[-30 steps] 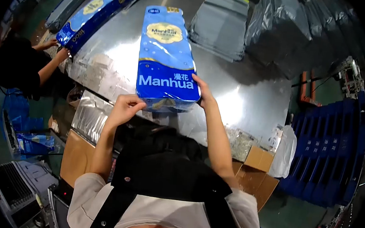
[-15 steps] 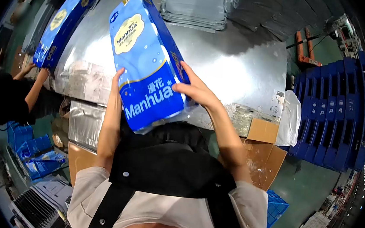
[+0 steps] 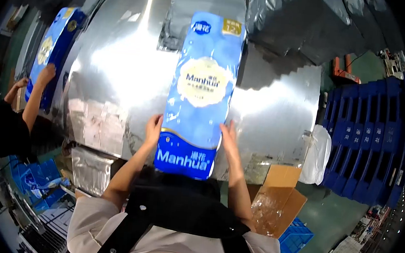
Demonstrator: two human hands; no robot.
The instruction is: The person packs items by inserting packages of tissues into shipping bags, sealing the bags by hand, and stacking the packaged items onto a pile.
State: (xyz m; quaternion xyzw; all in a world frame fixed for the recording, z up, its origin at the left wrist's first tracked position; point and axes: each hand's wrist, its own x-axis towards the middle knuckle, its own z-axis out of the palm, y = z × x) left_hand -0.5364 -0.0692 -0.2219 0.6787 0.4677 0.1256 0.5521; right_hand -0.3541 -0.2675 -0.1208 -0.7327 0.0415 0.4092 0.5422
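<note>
A long blue plastic-wrapped Manhua toilet paper pack (image 3: 196,118) lies in front of me with its printed face up, its far end at the grey plastic bags (image 3: 174,13). My left hand (image 3: 153,131) holds its left side near the lower end. Against the opposite side is my right hand (image 3: 229,141), thumb along the edge. The fingers of both hands are partly hidden by the pack. Beneath it spreads the shiny metal table (image 3: 107,60).
A co-worker's hands (image 3: 48,73) hold a similar blue pack (image 3: 50,53) at the left. Dark grey plastic (image 3: 293,28) covers the table's far right. Blue pallets (image 3: 365,136) stand to the right, with an open cardboard box (image 3: 278,200) and a blue crate (image 3: 296,238) below.
The pack has turned from a leftward slant to nearly straight ahead and moved right, its printed face now level. Both hands moved lower with it. The co-worker's pack moved nearer.
</note>
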